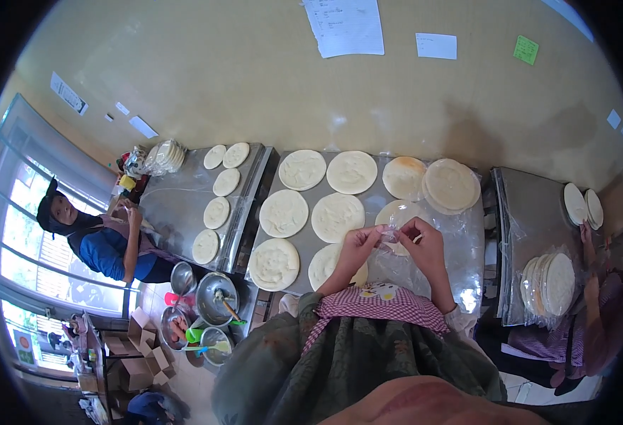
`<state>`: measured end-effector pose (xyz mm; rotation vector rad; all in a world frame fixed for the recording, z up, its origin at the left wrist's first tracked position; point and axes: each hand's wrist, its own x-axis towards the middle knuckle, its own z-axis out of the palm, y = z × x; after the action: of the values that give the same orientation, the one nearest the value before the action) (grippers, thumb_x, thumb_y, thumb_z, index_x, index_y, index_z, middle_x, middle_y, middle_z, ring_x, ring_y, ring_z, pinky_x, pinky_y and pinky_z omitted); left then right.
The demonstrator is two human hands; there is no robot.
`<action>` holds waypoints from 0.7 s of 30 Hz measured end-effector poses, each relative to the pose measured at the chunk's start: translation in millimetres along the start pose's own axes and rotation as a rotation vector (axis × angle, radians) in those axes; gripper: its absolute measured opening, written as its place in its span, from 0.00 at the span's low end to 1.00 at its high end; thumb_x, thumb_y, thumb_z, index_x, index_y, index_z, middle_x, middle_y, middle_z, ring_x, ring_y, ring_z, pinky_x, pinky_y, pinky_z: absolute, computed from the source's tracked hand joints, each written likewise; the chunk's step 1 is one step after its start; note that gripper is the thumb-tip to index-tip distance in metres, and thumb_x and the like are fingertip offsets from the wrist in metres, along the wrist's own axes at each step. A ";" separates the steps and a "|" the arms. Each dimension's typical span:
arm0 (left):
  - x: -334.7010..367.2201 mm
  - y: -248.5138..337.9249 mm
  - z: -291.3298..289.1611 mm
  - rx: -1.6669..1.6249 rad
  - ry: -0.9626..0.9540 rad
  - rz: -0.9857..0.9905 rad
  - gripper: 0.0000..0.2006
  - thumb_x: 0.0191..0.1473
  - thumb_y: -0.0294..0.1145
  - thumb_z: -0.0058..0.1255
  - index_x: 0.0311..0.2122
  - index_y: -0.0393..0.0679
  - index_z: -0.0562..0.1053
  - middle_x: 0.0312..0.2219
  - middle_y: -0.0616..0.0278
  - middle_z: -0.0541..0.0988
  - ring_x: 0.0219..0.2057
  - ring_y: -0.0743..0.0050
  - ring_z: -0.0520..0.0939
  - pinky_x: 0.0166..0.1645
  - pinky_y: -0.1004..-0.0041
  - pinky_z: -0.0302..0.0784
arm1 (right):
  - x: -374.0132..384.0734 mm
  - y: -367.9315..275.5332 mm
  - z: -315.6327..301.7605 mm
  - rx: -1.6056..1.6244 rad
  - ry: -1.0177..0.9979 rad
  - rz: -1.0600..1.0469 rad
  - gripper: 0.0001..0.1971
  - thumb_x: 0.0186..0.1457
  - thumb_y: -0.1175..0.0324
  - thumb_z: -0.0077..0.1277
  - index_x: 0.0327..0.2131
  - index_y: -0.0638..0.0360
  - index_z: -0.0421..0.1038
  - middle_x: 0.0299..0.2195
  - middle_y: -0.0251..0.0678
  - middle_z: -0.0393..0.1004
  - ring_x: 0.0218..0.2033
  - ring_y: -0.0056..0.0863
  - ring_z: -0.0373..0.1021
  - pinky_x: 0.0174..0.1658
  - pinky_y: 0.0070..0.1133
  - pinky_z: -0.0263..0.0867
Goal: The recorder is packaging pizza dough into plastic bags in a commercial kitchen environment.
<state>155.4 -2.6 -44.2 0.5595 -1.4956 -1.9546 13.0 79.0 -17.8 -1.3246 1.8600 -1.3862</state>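
Observation:
My left hand and my right hand meet over the front of a metal table. Both are closed in a pinch on the gathered edge of a clear plastic bag, whose film hangs below my fingers. What lies inside the bag, if anything, I cannot make out. Partly behind my hands is a pale round pizza base. Beside my left hand sits another pizza base, partly covered by my wrist. Several more lie in rows to the left, such as a dimpled pizza base.
Wrapped pizza bases lie at the table's back right. On the left table are smaller bases; a co-worker stands there. Metal bowls stand lower left. At right, another person's hand holds bases near a bagged stack.

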 end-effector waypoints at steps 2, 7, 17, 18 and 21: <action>-2.1 4.7 2.2 -0.007 0.042 -0.005 0.13 0.54 0.31 0.39 0.36 0.32 0.71 0.28 0.59 0.75 0.27 0.78 0.76 0.33 0.79 0.74 | -2.4 -0.6 -0.4 0.032 0.010 0.016 0.06 0.40 0.71 0.54 0.22 0.62 0.67 0.18 0.30 0.69 0.18 0.14 0.64 0.21 0.13 0.58; -0.1 -7.9 -3.2 0.012 0.040 -0.108 0.10 0.48 0.28 0.48 0.35 0.34 0.72 0.23 0.63 0.75 0.26 0.79 0.75 0.32 0.80 0.70 | -0.5 2.4 -4.0 0.034 0.012 0.000 0.06 0.40 0.70 0.53 0.23 0.61 0.69 0.20 0.32 0.71 0.21 0.17 0.66 0.24 0.14 0.61; 9.0 -3.9 -28.9 -0.144 0.168 -0.148 0.09 0.47 0.30 0.49 0.32 0.35 0.72 0.23 0.60 0.76 0.23 0.79 0.74 0.32 0.80 0.69 | 10.9 24.0 -27.8 0.245 0.235 0.074 0.07 0.43 0.68 0.53 0.24 0.60 0.70 0.20 0.27 0.70 0.22 0.12 0.64 0.25 0.11 0.58; 9.1 -4.2 -32.0 -0.142 0.221 -0.131 0.09 0.47 0.30 0.49 0.31 0.36 0.72 0.23 0.60 0.76 0.22 0.78 0.74 0.31 0.79 0.69 | 8.8 24.7 -30.2 0.243 0.237 0.088 0.07 0.43 0.68 0.53 0.24 0.60 0.70 0.20 0.27 0.70 0.22 0.12 0.64 0.25 0.11 0.58; 6.3 -6.1 -31.4 -0.125 0.254 -0.077 0.08 0.47 0.30 0.49 0.30 0.36 0.72 0.23 0.59 0.76 0.22 0.76 0.74 0.31 0.79 0.68 | 4.7 24.2 -35.6 0.327 0.238 0.165 0.06 0.45 0.68 0.52 0.25 0.60 0.70 0.21 0.26 0.69 0.23 0.12 0.64 0.26 0.11 0.58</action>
<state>170.1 -27.9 -58.4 0.7870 -1.2035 -1.9360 -27.6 91.8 -25.4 -0.8580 1.7440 -1.7278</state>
